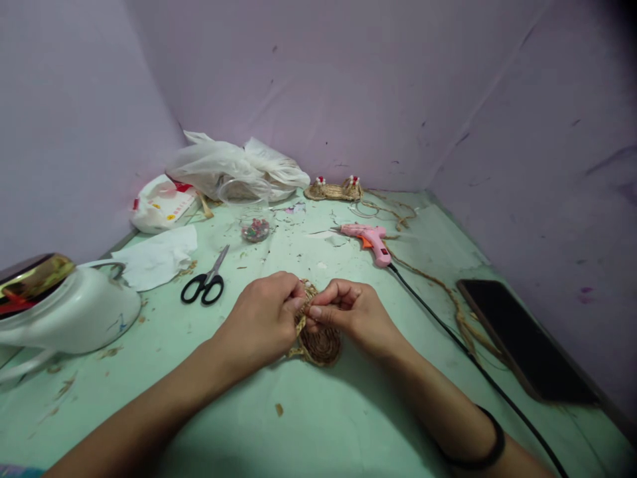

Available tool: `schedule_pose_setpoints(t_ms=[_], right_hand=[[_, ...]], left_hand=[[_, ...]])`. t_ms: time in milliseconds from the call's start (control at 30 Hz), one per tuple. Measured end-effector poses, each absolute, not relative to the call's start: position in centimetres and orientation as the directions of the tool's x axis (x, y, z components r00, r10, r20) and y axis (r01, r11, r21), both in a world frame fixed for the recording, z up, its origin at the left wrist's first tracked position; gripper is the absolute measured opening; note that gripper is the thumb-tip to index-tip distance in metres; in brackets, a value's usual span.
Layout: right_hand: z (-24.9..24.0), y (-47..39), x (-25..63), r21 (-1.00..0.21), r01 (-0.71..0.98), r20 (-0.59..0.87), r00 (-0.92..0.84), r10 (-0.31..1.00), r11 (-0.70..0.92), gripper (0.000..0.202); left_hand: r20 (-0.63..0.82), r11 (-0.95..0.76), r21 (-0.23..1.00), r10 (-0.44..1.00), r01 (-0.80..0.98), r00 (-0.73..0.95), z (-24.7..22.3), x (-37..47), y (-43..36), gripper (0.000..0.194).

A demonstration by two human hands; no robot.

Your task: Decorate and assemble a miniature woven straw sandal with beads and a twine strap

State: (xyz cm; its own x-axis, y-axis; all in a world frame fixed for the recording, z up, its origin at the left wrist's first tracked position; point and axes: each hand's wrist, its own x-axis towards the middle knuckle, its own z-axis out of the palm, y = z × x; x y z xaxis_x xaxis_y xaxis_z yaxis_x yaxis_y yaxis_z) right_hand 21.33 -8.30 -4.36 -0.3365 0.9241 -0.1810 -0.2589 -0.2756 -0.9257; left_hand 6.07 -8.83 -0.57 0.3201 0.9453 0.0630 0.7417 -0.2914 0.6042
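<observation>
A small coiled, woven straw piece point(321, 346), brown and oval, is at the middle of the table's near half, between my hands. My left hand point(266, 315) is closed at its upper left edge, thumb and forefinger pinched together around the braided straw. From the other side my right hand point(351, 312) pinches at the same spot, its thumb and fingertips nearly meeting those of the left. My fingers cover most of the upper part of the piece, where a pale bead-like bit shows. Whether a thin strand runs between the fingertips I cannot make out.
Black-handled scissors point(205, 282) lie left of my hands. A pink glue gun point(368, 240) with a black cable rests to the right, near a phone point(522, 335). Behind are a tub of beads point(255, 229), plastic bags point(239, 166) and a beaded straw item point(332, 191). A white pot-like vessel point(94, 312) stands left.
</observation>
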Motion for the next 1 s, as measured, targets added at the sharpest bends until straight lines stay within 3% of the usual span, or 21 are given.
schedule_pose_setpoints(t_ms=[333,433,533,633,733,1000], right_hand=[[-4.7,-8.4,21.6,-0.912,-0.309,-0.148,-0.367,0.918,-0.27,0.02],[-4.7,-8.4,21.7,-0.926,-0.275,-0.167,-0.321,0.932,-0.26,0.018],[-4.7,-8.3,21.5,-0.953,-0.238,-0.126,-0.243,0.962,-0.185,0.015],[-4.8,-8.4,21.2,-0.976,-0.213,-0.01,-0.187,0.982,-0.051,0.014],[-4.9,-8.6,20.9,-0.982,-0.162,0.125,-0.142,0.982,0.102,0.014],[-5.3,-9.3,20.4,-0.888,0.029,0.46,0.0,0.888,0.46,0.014]], left_hand=[[0.125,-0.419,0.582,0.893,0.697,0.432,-0.7,6.2,-9.8,0.015],[0.155,-0.425,0.653,0.886,0.627,0.438,-0.6,6.1,-9.7,0.016],[0.083,-0.254,0.83,0.937,0.497,0.34,-0.6,6.0,-9.0,0.011],[-0.109,0.01,0.95,0.948,0.313,0.3,-0.9,6.2,-8.3,0.02],[-0.217,0.163,0.967,0.927,0.194,0.304,-1.3,6.4,-8.1,0.018],[-0.243,0.217,0.965,0.951,0.15,0.191,-0.9,6.8,-8.4,0.005]])
